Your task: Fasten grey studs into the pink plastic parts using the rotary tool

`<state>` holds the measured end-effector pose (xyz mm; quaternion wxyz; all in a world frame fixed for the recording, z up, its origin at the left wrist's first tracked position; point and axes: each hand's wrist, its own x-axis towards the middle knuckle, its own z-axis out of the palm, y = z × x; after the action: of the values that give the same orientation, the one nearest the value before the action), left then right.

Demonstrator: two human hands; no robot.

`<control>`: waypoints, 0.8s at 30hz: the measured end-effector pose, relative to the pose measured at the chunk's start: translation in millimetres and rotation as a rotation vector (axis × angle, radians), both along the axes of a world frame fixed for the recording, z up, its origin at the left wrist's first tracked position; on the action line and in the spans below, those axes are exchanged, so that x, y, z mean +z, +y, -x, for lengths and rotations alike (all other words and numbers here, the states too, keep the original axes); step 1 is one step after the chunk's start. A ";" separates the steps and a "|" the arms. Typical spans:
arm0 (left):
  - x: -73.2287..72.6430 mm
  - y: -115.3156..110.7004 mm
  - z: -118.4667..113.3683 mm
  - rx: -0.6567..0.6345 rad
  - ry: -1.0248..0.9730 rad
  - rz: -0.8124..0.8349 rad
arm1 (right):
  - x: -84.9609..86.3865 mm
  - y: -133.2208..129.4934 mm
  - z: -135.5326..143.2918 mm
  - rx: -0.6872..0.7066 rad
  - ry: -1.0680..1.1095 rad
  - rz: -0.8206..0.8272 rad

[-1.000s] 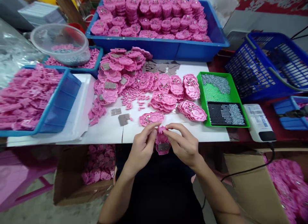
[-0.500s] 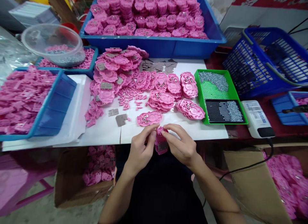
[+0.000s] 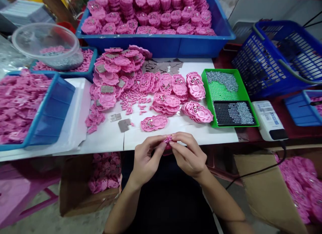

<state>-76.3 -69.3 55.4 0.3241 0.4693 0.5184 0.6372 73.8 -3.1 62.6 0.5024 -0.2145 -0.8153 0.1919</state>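
Observation:
Between my two hands, at the table's front edge, is a pink plastic part (image 3: 168,140), mostly covered by fingers. My left hand (image 3: 148,157) pinches it from the left with thumb and forefinger. From the other side, my right hand (image 3: 190,155) grips it with its fingertips closed. Just beyond my hands lies a pink plastic plate (image 3: 154,122) with shiny metal bits. Stacks of similar plates (image 3: 166,104) stand behind it. Small pink pegs (image 3: 133,100) and grey metal plates (image 3: 123,125) are scattered to the left.
A large blue tray (image 3: 156,46) of stacked pink plates stands at the back. Left is a blue bin (image 3: 52,116) of pink parts; right, a green tray (image 3: 206,93) of screws, a white box (image 3: 268,120) and a blue basket (image 3: 251,56). Cardboard boxes (image 3: 269,183) sit below.
The pink part has tilted, so its lower face with the grey patch is now largely out of sight. Both hands stay closed on it; the view has shifted slightly.

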 end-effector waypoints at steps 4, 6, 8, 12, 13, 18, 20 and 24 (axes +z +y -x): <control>2.5 -3.0 4.1 0.011 0.135 -0.057 | 5.9 -5.8 0.1 -0.016 0.003 0.026; 1.6 -5.0 5.9 0.022 0.217 -0.098 | 7.4 -8.5 -0.1 -0.016 0.005 0.042; 0.3 -7.1 6.7 0.036 0.288 -0.136 | 7.8 -10.9 -0.2 -0.024 0.017 0.043; 0.3 -10.9 5.9 0.046 0.381 -0.180 | 5.5 -15.5 -0.4 -0.041 0.035 0.008; 1.0 -11.6 5.5 0.040 0.392 -0.184 | 4.8 -16.8 -0.3 -0.037 0.047 0.009; 5.0 -15.0 4.2 -0.003 0.394 -0.206 | 7.1 -24.1 0.1 -0.080 0.146 0.225; 4.3 -16.7 4.1 -0.013 0.384 -0.214 | 11.2 -27.1 -0.1 -0.083 0.109 0.344; 0.3 -19.6 4.0 -0.010 0.345 -0.194 | 17.9 -31.0 -0.2 0.005 0.022 0.434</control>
<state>-80.4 -88.9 55.7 0.1869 0.6031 0.5002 0.5925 73.9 -34.1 80.5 0.4527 -0.3136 -0.7500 0.3664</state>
